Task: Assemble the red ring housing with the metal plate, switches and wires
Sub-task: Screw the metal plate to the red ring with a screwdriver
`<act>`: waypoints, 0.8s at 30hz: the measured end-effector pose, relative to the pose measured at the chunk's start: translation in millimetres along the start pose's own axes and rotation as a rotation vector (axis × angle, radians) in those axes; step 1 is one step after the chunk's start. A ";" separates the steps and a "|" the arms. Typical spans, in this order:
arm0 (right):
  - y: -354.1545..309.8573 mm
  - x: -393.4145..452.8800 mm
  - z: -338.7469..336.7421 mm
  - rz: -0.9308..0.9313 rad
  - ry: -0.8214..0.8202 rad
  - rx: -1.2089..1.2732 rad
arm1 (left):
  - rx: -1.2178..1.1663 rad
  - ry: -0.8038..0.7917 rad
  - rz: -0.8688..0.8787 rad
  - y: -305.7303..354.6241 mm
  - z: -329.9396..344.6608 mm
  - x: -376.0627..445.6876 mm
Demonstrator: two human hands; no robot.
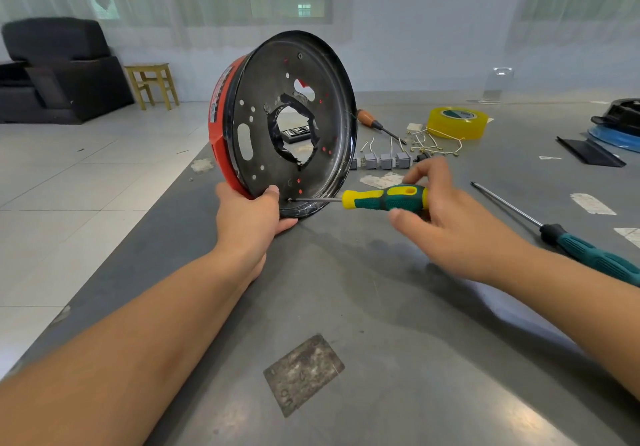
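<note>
The red ring housing (221, 140) stands on edge on the grey table, with the dark metal plate (270, 168) fitted on its near face. My left hand (252, 217) grips the housing's lower rim, thumb on the plate. My right hand (440, 217) pinches a yellow-green screwdriver (384, 198); its tip sits at a screw near the plate's bottom edge. Several grey switches (381, 160) lie in a row behind the housing, and thin wires (433, 144) are scattered beyond them.
A long teal-handled screwdriver (568, 244) lies on the right. A wooden-handled screwdriver (375, 124) and a yellow tape roll (457, 122) sit further back. Black and blue parts (616, 130) are at the far right. The table edge (166, 203) runs diagonally on the left.
</note>
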State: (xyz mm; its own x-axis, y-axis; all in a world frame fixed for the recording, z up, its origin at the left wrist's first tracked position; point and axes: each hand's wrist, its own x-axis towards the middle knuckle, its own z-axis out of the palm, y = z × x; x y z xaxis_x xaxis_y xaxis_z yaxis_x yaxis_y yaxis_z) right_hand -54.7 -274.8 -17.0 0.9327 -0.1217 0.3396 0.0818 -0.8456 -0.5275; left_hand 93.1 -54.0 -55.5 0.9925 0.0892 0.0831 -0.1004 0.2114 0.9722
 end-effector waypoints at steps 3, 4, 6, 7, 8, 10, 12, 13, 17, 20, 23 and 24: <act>0.3 -3.8 -6.2 -0.336 0.067 -0.442 | 0.003 0.004 0.004 -0.4 0.4 -0.4; 0.0 -4.3 -7.2 -0.360 0.087 -0.510 | 0.003 0.003 0.004 -0.4 0.6 -0.6; -1.3 -3.3 -5.8 -0.309 0.138 -0.532 | 0.004 0.004 0.003 -0.7 0.4 -0.4; -0.9 -2.5 -2.9 -0.245 0.160 -0.518 | 0.004 0.006 0.001 -1.0 0.3 -0.2; -2.1 -2.6 0.3 -0.152 0.158 -0.474 | 0.004 0.007 -0.001 -1.4 0.2 -0.1; -11.1 -1.6 4.6 0.116 0.054 -0.292 | 0.001 0.007 0.000 -1.9 0.1 0.1; -15.4 0.6 8.9 0.433 -0.084 0.101 | -0.001 0.011 0.004 -2.3 0.2 0.3; -16.5 1.2 10.1 0.545 -0.138 0.283 | -0.002 0.012 0.004 -2.6 0.2 0.7; -14.7 1.4 5.7 0.392 -0.138 0.341 | -0.008 0.022 0.002 -3.1 0.3 2.0; -9.4 -2.6 -3.0 -0.054 -0.030 -0.064 | -0.009 0.013 -0.009 -2.8 0.4 1.5; -8.0 -6.3 -5.8 -0.341 0.095 -0.500 | -0.015 0.001 -0.015 -2.0 0.3 0.6; -7.9 -6.5 -5.1 -0.338 0.126 -0.527 | -0.015 0.000 -0.015 -1.7 0.2 0.3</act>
State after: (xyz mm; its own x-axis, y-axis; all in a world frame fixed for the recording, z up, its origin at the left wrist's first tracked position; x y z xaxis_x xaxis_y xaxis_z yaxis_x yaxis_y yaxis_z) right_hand -63.2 -269.9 -11.1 0.8344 0.1637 0.5263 0.1505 -0.9863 0.0682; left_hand 93.6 -54.6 -57.1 0.9939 0.0863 0.0687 -0.0867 0.2269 0.9700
